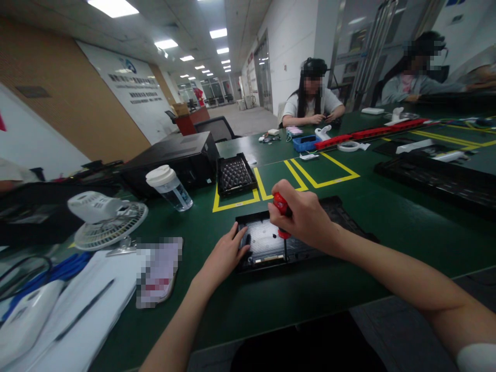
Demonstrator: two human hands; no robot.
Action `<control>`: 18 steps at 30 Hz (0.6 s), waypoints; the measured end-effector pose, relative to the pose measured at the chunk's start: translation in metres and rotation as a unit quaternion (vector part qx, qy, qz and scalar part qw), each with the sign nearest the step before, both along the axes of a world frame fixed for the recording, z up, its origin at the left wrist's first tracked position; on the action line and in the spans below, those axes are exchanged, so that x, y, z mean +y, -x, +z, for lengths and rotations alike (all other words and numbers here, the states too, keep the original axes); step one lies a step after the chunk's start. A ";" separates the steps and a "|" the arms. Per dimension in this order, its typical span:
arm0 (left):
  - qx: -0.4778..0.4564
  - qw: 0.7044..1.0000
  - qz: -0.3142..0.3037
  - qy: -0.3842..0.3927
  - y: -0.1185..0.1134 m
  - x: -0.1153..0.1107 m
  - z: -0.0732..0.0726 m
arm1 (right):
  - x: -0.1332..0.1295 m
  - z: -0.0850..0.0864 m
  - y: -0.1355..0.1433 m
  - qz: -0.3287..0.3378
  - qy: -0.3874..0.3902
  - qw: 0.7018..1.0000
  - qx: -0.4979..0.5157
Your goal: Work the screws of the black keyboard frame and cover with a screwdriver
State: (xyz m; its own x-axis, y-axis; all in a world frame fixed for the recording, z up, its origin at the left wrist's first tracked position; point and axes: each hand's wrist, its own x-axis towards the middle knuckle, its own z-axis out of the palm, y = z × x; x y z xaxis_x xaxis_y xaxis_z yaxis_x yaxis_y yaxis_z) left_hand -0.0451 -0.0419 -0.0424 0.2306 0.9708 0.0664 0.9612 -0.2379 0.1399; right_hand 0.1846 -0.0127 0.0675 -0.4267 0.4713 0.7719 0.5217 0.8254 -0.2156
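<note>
A black electronic housing (267, 240) with a shiny inner plate lies flat on the green table (217, 320). My right hand (304, 212) is wrapped round the handle of a red and black screwdriver (281, 204), held upright with its shaft pointing down at the housing's near part. What the tip touches is too small to tell. At the housing's left edge rests my left hand (228, 251), its fingers spread over the rim. The housing's right part reaches behind my right hand and forearm.
Beyond the housing, a black tray (236, 174) stands within yellow tape. To the left are a bottle (170, 188), a white fan (106, 217), a phone (159, 274) and papers (116, 294). A long black part (437, 181) lies right. Two people sit across the table.
</note>
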 end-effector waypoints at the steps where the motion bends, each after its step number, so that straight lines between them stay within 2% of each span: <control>1: -0.001 1.000 0.001 -0.001 0.000 0.000 0.000 | 0.001 0.000 0.000 -0.001 0.005 1.000 0.000; 5: -0.006 1.000 -0.003 -0.008 0.002 0.002 -0.003 | 0.004 0.004 -0.001 -0.005 0.039 0.999 -0.012; 8: 0.005 1.000 -0.007 -0.013 0.004 0.004 -0.007 | 0.008 0.010 -0.005 0.003 0.093 0.995 -0.037; 13: 0.046 0.999 0.011 -0.021 0.002 0.005 -0.006 | 0.014 0.022 -0.017 0.069 0.199 0.973 -0.091; 18: 0.070 0.997 0.032 -0.024 -0.005 0.004 0.001 | 0.012 0.030 -0.025 0.093 0.219 0.965 -0.107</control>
